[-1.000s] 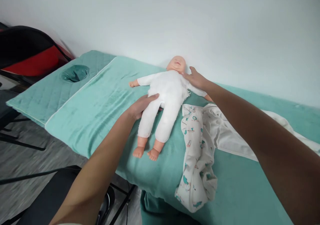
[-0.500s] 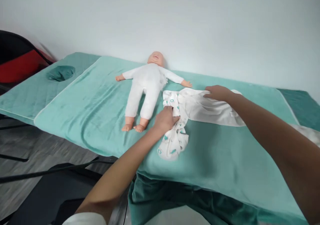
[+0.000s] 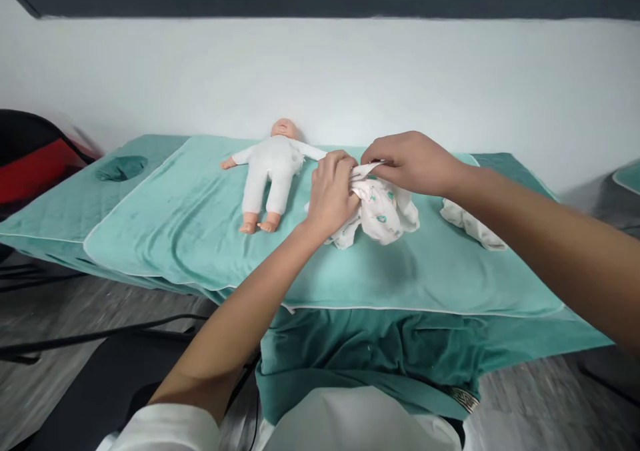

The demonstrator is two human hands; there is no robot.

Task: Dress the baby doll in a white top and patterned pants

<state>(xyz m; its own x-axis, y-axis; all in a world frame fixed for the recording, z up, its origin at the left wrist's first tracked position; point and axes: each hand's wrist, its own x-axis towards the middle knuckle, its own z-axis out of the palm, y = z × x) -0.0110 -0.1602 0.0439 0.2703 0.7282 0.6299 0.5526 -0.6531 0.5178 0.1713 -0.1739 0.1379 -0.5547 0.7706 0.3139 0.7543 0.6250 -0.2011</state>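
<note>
A baby doll [image 3: 270,169] in a white bodysuit lies on its back on the teal towel [image 3: 200,231], head toward the wall. Right of the doll, my left hand [image 3: 331,194] and my right hand [image 3: 407,162] are both closed on a bunched white garment [image 3: 383,214] with small teal prints, lifted a little off the towel. My left hand grips its left side and my right hand pinches its top edge. The garment's lower folds hang between my hands.
Another white cloth [image 3: 470,224] lies on the towel to the right. The bed has a face hole [image 3: 120,168] at its left end. A black and red chair [image 3: 35,157] stands at far left. Dark cables [image 3: 100,334] cross the grey floor.
Both hands left the doll, moved right to the printed garment and gathered it up off the towel. The view has pulled back and risen.
</note>
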